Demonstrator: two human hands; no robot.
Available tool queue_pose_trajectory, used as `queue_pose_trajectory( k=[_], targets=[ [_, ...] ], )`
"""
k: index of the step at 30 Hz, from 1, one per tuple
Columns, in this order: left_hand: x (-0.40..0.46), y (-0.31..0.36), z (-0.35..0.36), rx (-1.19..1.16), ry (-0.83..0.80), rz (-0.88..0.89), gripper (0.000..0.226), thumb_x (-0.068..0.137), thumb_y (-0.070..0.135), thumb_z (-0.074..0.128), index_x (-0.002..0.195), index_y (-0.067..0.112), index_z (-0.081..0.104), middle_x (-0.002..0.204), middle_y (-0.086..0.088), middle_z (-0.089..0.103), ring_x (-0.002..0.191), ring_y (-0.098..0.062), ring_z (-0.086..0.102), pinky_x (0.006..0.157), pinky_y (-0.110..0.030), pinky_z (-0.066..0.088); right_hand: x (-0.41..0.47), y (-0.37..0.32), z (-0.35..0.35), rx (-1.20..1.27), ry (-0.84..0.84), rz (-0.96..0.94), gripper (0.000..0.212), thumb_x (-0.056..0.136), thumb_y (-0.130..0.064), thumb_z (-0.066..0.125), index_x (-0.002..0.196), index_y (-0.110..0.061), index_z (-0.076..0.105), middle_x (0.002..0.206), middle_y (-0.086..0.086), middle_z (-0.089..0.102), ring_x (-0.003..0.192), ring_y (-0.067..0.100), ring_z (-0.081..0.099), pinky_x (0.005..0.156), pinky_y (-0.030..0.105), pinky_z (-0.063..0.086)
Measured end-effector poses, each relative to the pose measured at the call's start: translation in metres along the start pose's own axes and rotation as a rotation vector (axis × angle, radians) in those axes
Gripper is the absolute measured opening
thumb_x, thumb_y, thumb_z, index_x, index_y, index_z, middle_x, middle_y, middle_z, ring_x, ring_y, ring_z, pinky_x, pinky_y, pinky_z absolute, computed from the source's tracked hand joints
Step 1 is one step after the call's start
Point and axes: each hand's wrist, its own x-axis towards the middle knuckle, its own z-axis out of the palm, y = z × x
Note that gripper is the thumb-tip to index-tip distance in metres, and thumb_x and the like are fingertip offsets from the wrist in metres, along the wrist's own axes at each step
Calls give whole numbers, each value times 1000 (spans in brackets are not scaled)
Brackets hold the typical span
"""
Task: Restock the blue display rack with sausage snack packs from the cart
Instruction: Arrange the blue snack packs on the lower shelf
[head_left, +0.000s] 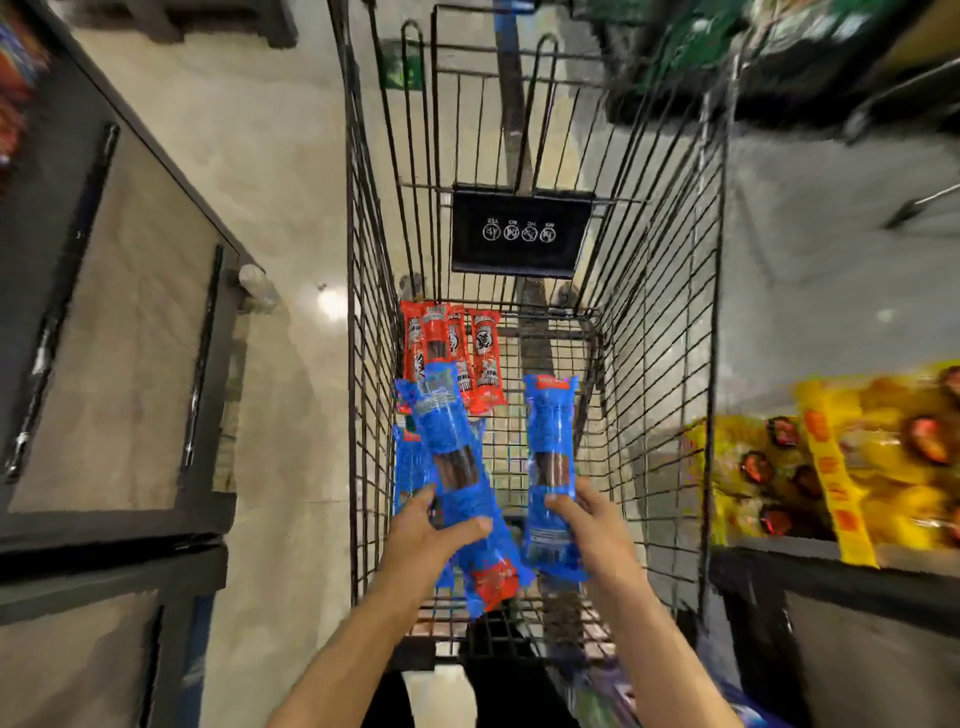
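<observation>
I look down into a black wire cart (670, 364). My left hand (431, 530) grips a blue sausage snack pack (454, 457) around its lower half, tilted to the left. My right hand (592, 519) grips a second blue sausage pack (549, 441), held nearly upright above the cart. More blue packs (408, 467) lie against the cart's left wall under my left hand. Several red sausage packs (452, 343) lie at the far end of the cart floor. The blue display rack is not clearly in view.
A dark shelf unit (130, 322) stands left of the cart across a strip of pale floor. On the right, a shelf holds yellow snack bags (841, 467). A black placard (519, 234) hangs on the cart's far end. Blurred green goods lie at the top right.
</observation>
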Motion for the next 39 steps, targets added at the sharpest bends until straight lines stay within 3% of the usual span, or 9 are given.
queue_pose_trajectory(
  k=[3, 5, 8, 13, 16, 21, 28, 34, 39],
  targets=[
    [-26, 32, -17, -20, -101, 51, 69, 46, 18, 87, 109, 9, 60, 105, -11, 69, 90, -19, 68, 83, -35, 55, -52, -27, -2, 141, 47, -43, 17, 84, 1, 60, 98, -8, 67, 82, 8, 70, 71, 20, 65, 67, 33, 54],
    [-44, 52, -34, -35, -195, 117, 58, 47, 16, 81, 102, 14, 63, 98, -9, 73, 84, -19, 70, 74, -31, 57, -88, -37, 2, 234, 66, -99, 20, 77, -5, 67, 97, -8, 65, 79, 7, 69, 65, 14, 65, 61, 25, 53],
    [-71, 74, -62, 7, -349, 205, 64, 43, 24, 81, 104, 17, 63, 97, -6, 74, 83, -20, 71, 68, -31, 55, -140, -42, 18, 368, 81, -151, 50, 51, -27, 78, 98, -14, 67, 91, 13, 69, 78, 23, 65, 74, 35, 51],
    [-100, 92, -99, 78, -524, 274, 69, 36, 27, 78, 102, 13, 61, 88, -7, 74, 77, -20, 71, 66, -32, 58, -213, -27, 59, 593, 86, -214, 71, 42, -25, 90, 107, -17, 63, 117, 26, 61, 100, 42, 63, 78, 44, 53],
    [-114, 94, -96, 157, -674, 282, 70, 38, 25, 80, 104, 9, 61, 88, -15, 72, 74, -24, 70, 66, -37, 58, -262, -22, 74, 658, 125, -269, 73, 49, -23, 78, 118, -14, 55, 101, 17, 71, 80, 27, 70, 62, 31, 55],
    [-153, 77, -59, 277, -854, 232, 99, 21, 40, 93, 107, 5, 59, 88, -15, 71, 78, -31, 66, 79, -50, 54, -341, 8, 73, 661, 313, -347, 60, 56, -25, 74, 111, -9, 58, 82, -1, 73, 67, 10, 68, 57, 20, 51],
    [-232, 27, -5, 390, -1105, 186, 94, 23, 35, 92, 108, 8, 61, 91, -12, 72, 76, -25, 69, 70, -38, 57, -437, 69, 55, 890, 561, -428, 69, 49, -28, 83, 113, -17, 60, 97, 10, 71, 73, 22, 68, 63, 37, 58],
    [-333, -45, 40, 504, -1305, 226, 96, 19, 47, 93, 102, 7, 65, 88, -11, 72, 73, -21, 68, 72, -38, 57, -545, 142, 42, 1001, 758, -518, 42, 66, -15, 66, 106, -9, 57, 76, 5, 71, 57, 17, 65, 50, 27, 53],
    [-443, -128, 58, 542, -1461, 187, 51, 51, 17, 80, 99, 8, 65, 81, -3, 73, 70, -17, 68, 61, -27, 57, -639, 221, 23, 979, 937, -543, 55, 61, -27, 74, 112, -14, 58, 91, 9, 71, 64, 20, 64, 55, 32, 52]
  ],
)
